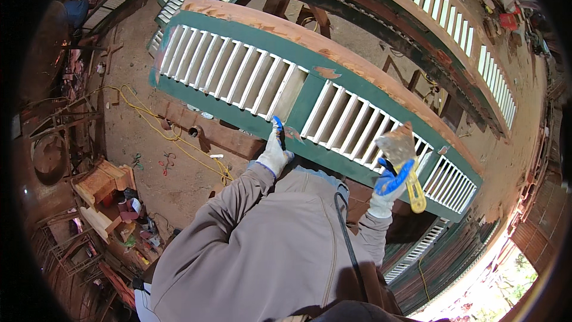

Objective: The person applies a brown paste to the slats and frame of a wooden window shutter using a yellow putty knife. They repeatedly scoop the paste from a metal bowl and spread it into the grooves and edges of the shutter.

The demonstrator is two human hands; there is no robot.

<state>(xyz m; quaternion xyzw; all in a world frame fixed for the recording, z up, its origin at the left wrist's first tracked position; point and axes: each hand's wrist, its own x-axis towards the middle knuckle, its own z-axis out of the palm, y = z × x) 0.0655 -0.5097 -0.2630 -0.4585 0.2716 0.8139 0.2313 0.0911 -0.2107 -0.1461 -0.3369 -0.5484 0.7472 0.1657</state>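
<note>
A long green louvered shutter (311, 102) with white slats lies across in front of me, its far edge bare and sanded. My left hand (274, 150), in a white glove with blue fingertips, rests at the shutter's near edge, fingers stretched onto the green rail and thumb apart. My right hand (388, 189), gloved alike, is closed around the yellow handle of a scraper (398, 144). The scraper's broad, stained blade points up and away over the right-hand slats; whether it touches them I cannot tell. Patches of worn paint show on the rail near the middle.
Behind it stand further long louvered shutters (429, 0). A yellow cord (146, 110) runs over the dirt floor on the left, near scissors-like tools (167, 164). A wooden box (101, 185) and clutter sit at lower left. Stacked panels (441, 256) lie at lower right.
</note>
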